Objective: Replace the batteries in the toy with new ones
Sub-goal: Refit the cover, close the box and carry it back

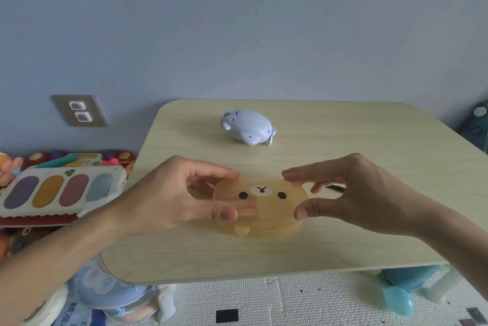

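Filling the upper half, plain pale blue wall (237,21), with a beige double socket plate (79,110) low on the left. Below it, light wood-grain table (343,167) with rounded corners, standing on a white quilted mat (290,296) marked with small dark squares.

Left of the table, beside its edge: toy keyboard (60,189) with purple, yellow, red and blue oval keys, lying over a red patterned play mat (116,157). Lower left, under the table corner, a pale blue rounded toy (105,286) and a packet with printed characters (76,312), too blurred to read.

Left hand (169,196) reaching in from the lower left, thumb and fingers pinching the left side of a translucent orange bear-face case (264,206). Case resting on the table near the front edge, lid showing two black dot eyes and a white muzzle, a small tab at the front, faint shapes inside not clear enough to tell. Right hand (356,193) gripping the case's right side, fingertips on the far rim, thumb at the near edge.

Farther back, well apart from the case and hands, white animal-shaped toy (247,127) lying on the table, an opening at its left end. Thin dark object (335,188) on the table behind the right fingers, mostly hidden.

Lower right, turquoise egg-shaped item (398,300) on the mat beside a table leg (438,291). No readable brand anywhere.
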